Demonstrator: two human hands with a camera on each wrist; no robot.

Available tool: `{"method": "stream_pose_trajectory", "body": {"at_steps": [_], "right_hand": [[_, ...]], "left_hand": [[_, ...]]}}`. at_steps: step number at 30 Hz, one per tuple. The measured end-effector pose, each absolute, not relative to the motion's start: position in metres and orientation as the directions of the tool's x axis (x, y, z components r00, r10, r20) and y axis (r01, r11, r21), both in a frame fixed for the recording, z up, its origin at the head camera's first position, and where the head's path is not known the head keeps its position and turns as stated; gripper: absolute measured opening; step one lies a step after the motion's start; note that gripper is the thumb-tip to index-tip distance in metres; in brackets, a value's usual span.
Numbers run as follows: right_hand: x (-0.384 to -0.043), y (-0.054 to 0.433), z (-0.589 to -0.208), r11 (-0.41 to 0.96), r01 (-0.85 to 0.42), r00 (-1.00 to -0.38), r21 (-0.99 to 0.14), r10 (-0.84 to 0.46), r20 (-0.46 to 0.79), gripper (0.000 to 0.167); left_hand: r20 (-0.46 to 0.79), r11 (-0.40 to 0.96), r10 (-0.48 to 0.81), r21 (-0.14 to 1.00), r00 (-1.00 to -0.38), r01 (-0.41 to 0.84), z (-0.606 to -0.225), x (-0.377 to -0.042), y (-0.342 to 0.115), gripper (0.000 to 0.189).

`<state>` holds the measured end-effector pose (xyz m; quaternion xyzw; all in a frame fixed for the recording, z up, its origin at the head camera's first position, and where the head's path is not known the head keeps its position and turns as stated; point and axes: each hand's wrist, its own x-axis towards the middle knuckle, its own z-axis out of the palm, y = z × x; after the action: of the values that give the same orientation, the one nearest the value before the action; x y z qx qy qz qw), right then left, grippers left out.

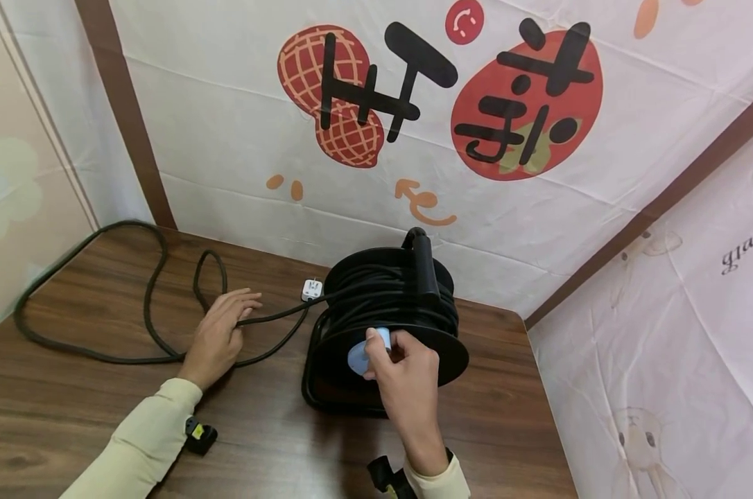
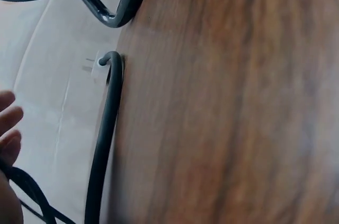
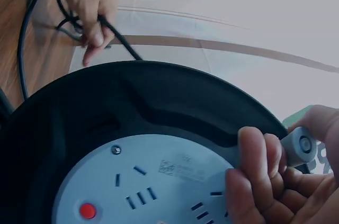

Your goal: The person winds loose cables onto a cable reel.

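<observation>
A black cable reel (image 1: 392, 305) stands upright on the table with black cable wound round its drum. My right hand (image 1: 408, 374) grips the light-blue crank knob (image 3: 300, 147) at the edge of the reel's near flange, fingers wrapped about it. Left of the reel, my left hand (image 1: 217, 333) has the black cable (image 1: 283, 315) running between thumb and fingers, its fingers fairly straight. From there the cable stretches straight to the drum. The reel's pale-blue socket face (image 3: 143, 181) shows slots and a red button (image 3: 87, 211); my right fingers cover part of it.
Loose cable (image 1: 145, 298) lies in wide loops over the table's left side. A white plug (image 1: 312, 290), pins up, sits near the back edge beside the reel. The reel's tube stand (image 1: 310, 388) rests on the wooden table (image 1: 495, 430). Printed cloth walls (image 1: 239, 118) enclose the back and sides.
</observation>
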<state>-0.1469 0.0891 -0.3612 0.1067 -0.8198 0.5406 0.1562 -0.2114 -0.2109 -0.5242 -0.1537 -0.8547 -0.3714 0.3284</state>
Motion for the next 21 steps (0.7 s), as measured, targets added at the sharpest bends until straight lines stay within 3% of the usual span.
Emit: {"method": "stream_pose_trajectory", "body": {"at_steps": [8,21], "right_hand": [[-0.149,0.101,-0.365,0.259,-0.327,-0.937,-0.909,0.040,0.348,0.039],[-0.152,0.117,-0.364,0.041,-0.245,-0.967,-0.969,0.065,0.247,0.039]], "left_hand": [[0.501,0.672,0.028,0.632,-0.865,0.387,-0.526,-0.210,-0.215,0.022],[0.412,0.717,0.088,0.606,-0.907,0.345,-0.521,-0.215,-0.219,0.014]]}}
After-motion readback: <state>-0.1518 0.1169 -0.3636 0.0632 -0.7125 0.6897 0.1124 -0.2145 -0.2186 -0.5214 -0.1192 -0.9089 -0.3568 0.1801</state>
